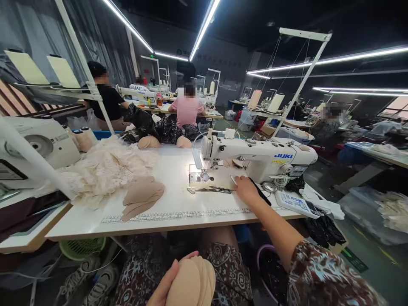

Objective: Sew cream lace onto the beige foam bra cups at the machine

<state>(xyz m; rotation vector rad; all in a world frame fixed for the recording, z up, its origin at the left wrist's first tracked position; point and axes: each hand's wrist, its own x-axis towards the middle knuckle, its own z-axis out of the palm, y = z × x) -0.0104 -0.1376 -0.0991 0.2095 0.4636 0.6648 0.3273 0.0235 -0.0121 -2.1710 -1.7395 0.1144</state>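
Low over the lap, my left hand [165, 284] is closed around a fanned stack of beige oval fabric pieces [191, 282]. My right hand [247, 191] rests on the white sewing table [172, 208], to the right of the needle area. Its fingers are closed by a small, pale, slim object [233, 180] whose kind I cannot make out. A dark cloth strip [259, 192] lies beside that hand. Above it stands the white JUKI sewing machine [255, 153], its lamp lit. A dark, thin tool-like item [210, 190] lies in front of the needle plate [198, 176].
Darker beige pieces [143, 195] lie left on the table beside a heap of cream lace [108, 165]. A printed ruler strip [178, 215] runs along the front edge. A white-and-blue box [295, 204] sits at right. Co-workers [188, 108] sit at machines beyond.
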